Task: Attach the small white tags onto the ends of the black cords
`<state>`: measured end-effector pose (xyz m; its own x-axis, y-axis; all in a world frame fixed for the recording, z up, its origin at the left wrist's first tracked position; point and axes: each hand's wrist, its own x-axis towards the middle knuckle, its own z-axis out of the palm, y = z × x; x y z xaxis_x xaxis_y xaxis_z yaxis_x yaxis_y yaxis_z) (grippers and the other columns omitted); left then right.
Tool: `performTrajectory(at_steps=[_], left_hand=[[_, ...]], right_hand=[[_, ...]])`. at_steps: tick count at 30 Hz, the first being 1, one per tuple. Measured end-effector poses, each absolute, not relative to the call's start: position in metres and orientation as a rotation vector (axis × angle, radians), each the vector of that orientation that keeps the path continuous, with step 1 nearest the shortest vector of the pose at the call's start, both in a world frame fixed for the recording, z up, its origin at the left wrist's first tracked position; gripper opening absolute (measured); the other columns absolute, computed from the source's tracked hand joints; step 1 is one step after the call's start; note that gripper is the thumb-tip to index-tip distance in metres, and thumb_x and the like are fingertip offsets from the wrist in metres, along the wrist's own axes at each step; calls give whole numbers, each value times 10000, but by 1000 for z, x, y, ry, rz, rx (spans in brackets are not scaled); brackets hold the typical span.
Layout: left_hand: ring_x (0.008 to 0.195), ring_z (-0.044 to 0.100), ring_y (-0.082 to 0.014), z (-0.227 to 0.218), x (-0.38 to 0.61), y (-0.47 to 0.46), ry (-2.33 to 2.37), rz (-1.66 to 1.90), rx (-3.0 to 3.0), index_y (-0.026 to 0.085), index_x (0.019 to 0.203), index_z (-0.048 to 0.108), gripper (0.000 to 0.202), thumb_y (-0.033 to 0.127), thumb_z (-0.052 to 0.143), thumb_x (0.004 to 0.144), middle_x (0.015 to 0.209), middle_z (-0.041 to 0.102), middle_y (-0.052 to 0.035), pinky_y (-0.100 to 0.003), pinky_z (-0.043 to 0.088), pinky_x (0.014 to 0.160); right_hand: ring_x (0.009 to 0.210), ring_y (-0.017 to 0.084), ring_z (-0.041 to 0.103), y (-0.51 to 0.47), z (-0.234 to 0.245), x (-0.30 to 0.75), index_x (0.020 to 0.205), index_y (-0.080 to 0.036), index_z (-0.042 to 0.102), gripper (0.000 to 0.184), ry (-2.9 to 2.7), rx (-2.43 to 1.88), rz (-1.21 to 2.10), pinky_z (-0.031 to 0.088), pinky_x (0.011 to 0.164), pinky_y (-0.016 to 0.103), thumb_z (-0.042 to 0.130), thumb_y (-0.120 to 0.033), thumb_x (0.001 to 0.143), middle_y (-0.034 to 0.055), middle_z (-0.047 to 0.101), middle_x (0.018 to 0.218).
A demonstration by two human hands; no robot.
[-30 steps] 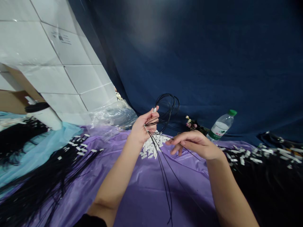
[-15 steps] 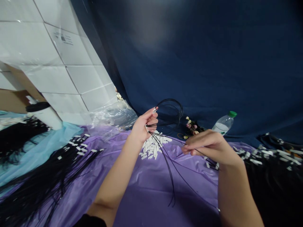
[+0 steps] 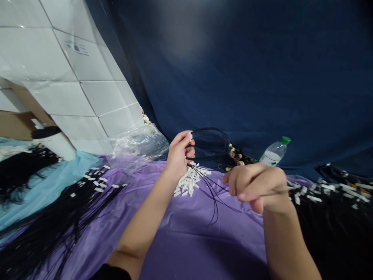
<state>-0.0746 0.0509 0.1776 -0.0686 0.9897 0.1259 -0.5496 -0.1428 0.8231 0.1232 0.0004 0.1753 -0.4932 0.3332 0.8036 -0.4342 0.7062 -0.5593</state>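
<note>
My left hand is closed on a looped bundle of thin black cords, with a small white tag pinched at the fingertips. The loop bulges out to the right of this hand, and loose cord ends hang below it. My right hand is closed, its fingers curled, to the right of the bundle. One black strand runs from my left hand to the right fingers; the grip on it is partly hidden. Beneath and beside my left hand lies a pile of small white tags on the purple sheet.
Black tagged cords lie in heaps at left and right. A green-capped bottle and small flowers stand behind my right hand. At left are a white cup and plastic-wrapped white boxes. A blue curtain hangs behind.
My left hand has shifted slightly right, and the loop has moved right and widened. My right hand has turned and its fingers have curled. The hanging cord ends have risen.
</note>
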Motion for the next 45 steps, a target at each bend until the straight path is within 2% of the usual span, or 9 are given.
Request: performTrajectory(at_steps=[2, 4, 6, 9, 12, 19, 38, 45], left_hand=[[359, 363, -3, 176, -70, 49, 696, 1561, 913, 203, 983, 590, 189, 271, 648, 816, 669, 511, 53, -126, 204, 339], [354, 364, -6, 176, -67, 47, 667, 1564, 954, 204, 986, 602, 202, 283, 657, 809, 653, 522, 50, -133, 218, 346], [347, 357, -7, 176, -66, 45, 636, 1561, 973, 202, 981, 615, 202, 285, 662, 803, 639, 526, 50, -139, 220, 349], [339, 352, -7, 179, -66, 41, 593, 1543, 983, 196, 982, 629, 195, 273, 657, 805, 622, 530, 48, -145, 218, 357], [334, 352, -5, 181, -67, 38, 573, 1529, 978, 193, 978, 637, 185, 269, 650, 810, 609, 536, 43, -145, 210, 358], [334, 359, -8, 184, -68, 31, 551, 1525, 991, 198, 975, 638, 185, 275, 653, 808, 598, 542, 42, -152, 201, 355], [343, 372, -12, 185, -68, 27, 567, 1549, 1051, 220, 966, 632, 157, 284, 638, 822, 614, 538, 46, -154, 222, 355], [337, 380, -21, 180, -65, 29, 598, 1580, 1178, 222, 964, 658, 172, 305, 655, 814, 608, 546, 40, -174, 253, 332]], right_hand=[[569, 115, 554, 1, 170, 112, 1092, -269, 730, 260, -1814, -26, 959, 516, 563, 287, 708, -282, 834, -18, 579, 629], [533, 87, 491, 2, 166, 105, 1081, -279, 729, 245, -1782, -258, 885, 412, 470, 226, 691, -218, 847, -31, 556, 625], [534, 77, 464, 4, 165, 101, 999, -256, 746, 186, -1736, -511, 733, 352, 460, 216, 668, -172, 852, -30, 554, 633], [526, 73, 423, 5, 164, 99, 826, -203, 741, 84, -1630, -704, 500, 323, 478, 228, 665, -173, 842, -39, 499, 579], [505, 65, 366, 5, 164, 97, 701, -182, 694, 121, -1541, -725, 405, 303, 488, 232, 677, -169, 820, -61, 415, 529], [481, 59, 342, 0, 167, 94, 634, -173, 635, 177, -1478, -733, 371, 293, 481, 235, 669, -138, 804, -72, 374, 513], [487, 58, 317, -2, 167, 97, 643, -182, 637, 171, -1526, -725, 361, 286, 494, 250, 674, -130, 802, -79, 348, 515], [483, 67, 336, -6, 168, 97, 663, -186, 641, 153, -1529, -841, 239, 290, 482, 257, 663, -164, 813, -69, 376, 525]])
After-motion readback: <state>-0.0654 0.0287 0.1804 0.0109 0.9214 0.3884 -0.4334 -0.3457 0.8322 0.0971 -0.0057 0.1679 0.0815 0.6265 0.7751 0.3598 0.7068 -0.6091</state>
